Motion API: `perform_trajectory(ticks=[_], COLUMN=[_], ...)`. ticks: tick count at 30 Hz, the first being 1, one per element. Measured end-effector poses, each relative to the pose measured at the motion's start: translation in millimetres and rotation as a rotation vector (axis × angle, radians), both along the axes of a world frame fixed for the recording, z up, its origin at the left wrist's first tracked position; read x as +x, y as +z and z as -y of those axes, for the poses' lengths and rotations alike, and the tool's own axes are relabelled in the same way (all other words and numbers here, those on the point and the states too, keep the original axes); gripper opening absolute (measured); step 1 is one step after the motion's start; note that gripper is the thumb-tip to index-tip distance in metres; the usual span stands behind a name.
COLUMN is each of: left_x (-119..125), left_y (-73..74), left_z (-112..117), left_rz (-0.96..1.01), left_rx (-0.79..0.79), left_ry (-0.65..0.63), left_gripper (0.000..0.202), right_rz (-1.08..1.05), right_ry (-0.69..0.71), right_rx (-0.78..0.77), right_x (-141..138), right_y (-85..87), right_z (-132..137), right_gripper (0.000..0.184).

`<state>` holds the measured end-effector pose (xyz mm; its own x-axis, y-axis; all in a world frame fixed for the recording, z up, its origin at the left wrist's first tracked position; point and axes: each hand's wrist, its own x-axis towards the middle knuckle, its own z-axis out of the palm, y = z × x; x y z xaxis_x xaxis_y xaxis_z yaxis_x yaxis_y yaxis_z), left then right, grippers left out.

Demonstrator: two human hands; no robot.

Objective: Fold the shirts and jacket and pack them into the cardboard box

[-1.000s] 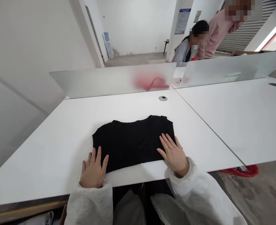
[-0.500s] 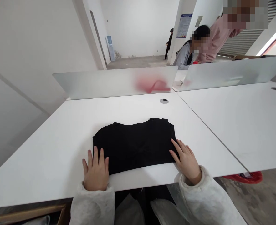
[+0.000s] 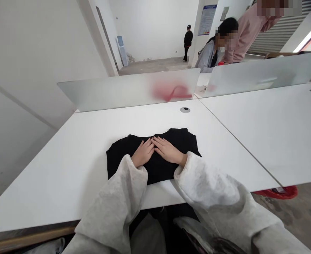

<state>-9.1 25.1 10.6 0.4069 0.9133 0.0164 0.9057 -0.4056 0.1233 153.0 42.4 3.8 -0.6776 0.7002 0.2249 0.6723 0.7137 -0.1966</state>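
A black garment (image 3: pixel 160 171), folded into a wide flat shape, lies on the white table (image 3: pixel 52 169) in front of me. My left hand (image 3: pixel 144 151) rests flat on its middle near the far edge, fingers stretched out. Beside it lies my right hand (image 3: pixel 168 150), also flat, palm down on the cloth. The fingertips of both hands meet or nearly meet at the centre. Neither hand grips anything. My forearms in pale fleecy sleeves cover parts of the garment's near side.
A frosted divider (image 3: pixel 129 90) runs along the table's back edge, with a blurred red shape behind it. A cable hole (image 3: pixel 185 110) sits near the back. Beyond are several people. A red basket (image 3: pixel 279 193) stands below the right edge; an open drawer (image 3: pixel 34 234) is at lower left.
Both hands have moved inward and away from me, from the garment's left and right sides to its middle near the far edge. The garment stays flat in about the same place.
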Motion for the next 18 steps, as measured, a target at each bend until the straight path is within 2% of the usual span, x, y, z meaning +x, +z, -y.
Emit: perform_trajectory(ticks=[3,8,14,18], left_x=[-16,-30,-45,-74], left_y=[-8.2,-9.2,-11.1,-7.5], left_z=[-17,-37,-67,-74], left_rz=[0.010,-0.010,-0.012,-0.022], left_rx=[0.021,0.046,0.096,0.142], left_ry=[0.044,0.117,0.133,0.216], left_gripper=[0.052,0.058,0.054,0.053], right_rz=[0.027,0.085,0.115,0.125], right_ry=[-0.045,-0.138,-0.189,-0.255], right_rx=[0.058,0.153,0.151,0.118], right_x=[8,16,14,28], right_y=[-11.9,-13.2,-15.4,-16.4], right_z=[-20,-47,-79,-95], right_gripper=[0.052,0.052,0.051,0.049])
